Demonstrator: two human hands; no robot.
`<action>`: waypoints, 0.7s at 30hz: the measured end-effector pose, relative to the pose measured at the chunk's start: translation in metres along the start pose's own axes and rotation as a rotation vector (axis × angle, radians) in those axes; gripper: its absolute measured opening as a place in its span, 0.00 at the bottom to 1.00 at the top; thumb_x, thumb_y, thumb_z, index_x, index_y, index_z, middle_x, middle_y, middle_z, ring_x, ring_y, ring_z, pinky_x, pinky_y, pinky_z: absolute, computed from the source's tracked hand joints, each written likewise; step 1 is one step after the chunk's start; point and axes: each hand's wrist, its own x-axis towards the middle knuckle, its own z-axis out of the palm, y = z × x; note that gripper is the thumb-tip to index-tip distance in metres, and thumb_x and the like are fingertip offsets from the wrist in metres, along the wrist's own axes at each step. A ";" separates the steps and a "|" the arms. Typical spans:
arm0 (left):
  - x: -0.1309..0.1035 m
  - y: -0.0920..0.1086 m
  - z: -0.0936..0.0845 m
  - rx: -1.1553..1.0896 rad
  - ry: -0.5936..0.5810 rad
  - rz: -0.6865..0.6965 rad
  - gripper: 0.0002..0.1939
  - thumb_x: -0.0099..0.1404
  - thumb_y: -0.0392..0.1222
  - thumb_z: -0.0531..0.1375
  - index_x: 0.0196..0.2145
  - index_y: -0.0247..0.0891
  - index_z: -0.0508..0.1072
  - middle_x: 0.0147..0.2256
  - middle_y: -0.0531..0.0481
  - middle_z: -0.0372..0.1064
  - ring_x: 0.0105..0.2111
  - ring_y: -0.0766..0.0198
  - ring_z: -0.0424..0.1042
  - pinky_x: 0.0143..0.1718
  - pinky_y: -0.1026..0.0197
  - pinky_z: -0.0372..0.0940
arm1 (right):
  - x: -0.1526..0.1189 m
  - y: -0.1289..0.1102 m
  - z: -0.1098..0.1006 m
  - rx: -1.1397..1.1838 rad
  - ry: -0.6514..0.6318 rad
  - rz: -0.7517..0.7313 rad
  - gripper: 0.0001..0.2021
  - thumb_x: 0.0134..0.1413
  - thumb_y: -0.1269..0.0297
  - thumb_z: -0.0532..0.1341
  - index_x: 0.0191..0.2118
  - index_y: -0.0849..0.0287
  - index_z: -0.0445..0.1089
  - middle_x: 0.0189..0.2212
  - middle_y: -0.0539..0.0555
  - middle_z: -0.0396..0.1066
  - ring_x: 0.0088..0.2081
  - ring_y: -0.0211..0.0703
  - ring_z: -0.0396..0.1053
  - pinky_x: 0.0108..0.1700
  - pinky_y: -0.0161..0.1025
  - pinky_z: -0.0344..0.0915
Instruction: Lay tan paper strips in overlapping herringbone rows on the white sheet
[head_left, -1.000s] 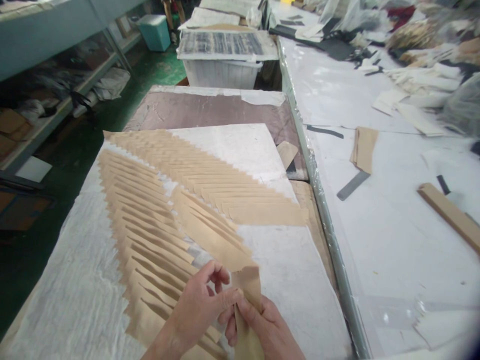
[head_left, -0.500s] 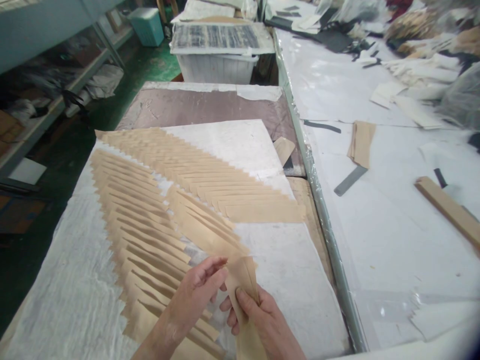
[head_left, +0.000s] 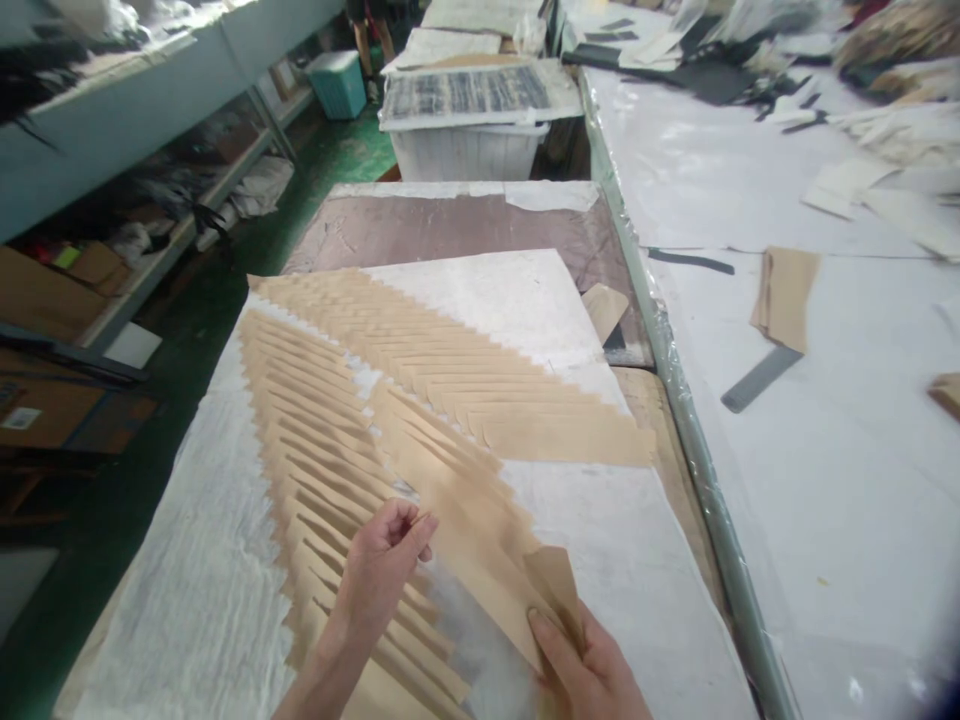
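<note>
Tan strips, paper or fabric, lie overlapped in slanting rows on a white sheet (head_left: pixel 195 540). The left row (head_left: pixel 330 470) runs under my left forearm, and the back row (head_left: pixel 450 370) crosses toward the right. Between them is a shorter middle row (head_left: pixel 427 430). My left hand (head_left: pixel 386 550) pinches the near-left corner of a tan strip (head_left: pixel 480 560), stretched slantwise at the near end of the middle row. My right hand (head_left: pixel 589 660) grips a small stack of tan strips (head_left: pixel 559 585), thumb on top; its lower part is hidden.
On the right, a white table (head_left: pixel 750 480) with a plastic-wrapped edge carries folded tan pieces (head_left: pixel 787 290) and a grey strip (head_left: pixel 761 380). A white bin (head_left: pixel 465 150) stands beyond the brown board (head_left: pixel 450 225). Shelving (head_left: pixel 180 230) lines the left, and a person's legs (head_left: pixel 367 45) show far back.
My hands have moved apart, the right one shifting right with the stack. A strip now stretches between them over the middle row. The camera view has turned a little left.
</note>
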 end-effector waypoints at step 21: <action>0.054 -0.007 -0.024 0.673 0.253 0.086 0.16 0.60 0.55 0.54 0.24 0.41 0.66 0.18 0.59 0.61 0.21 0.67 0.62 0.25 0.65 0.51 | 0.029 0.015 -0.003 -0.489 0.400 -0.054 0.22 0.49 0.43 0.58 0.42 0.55 0.63 0.30 0.55 0.75 0.36 0.52 0.73 0.33 0.41 0.64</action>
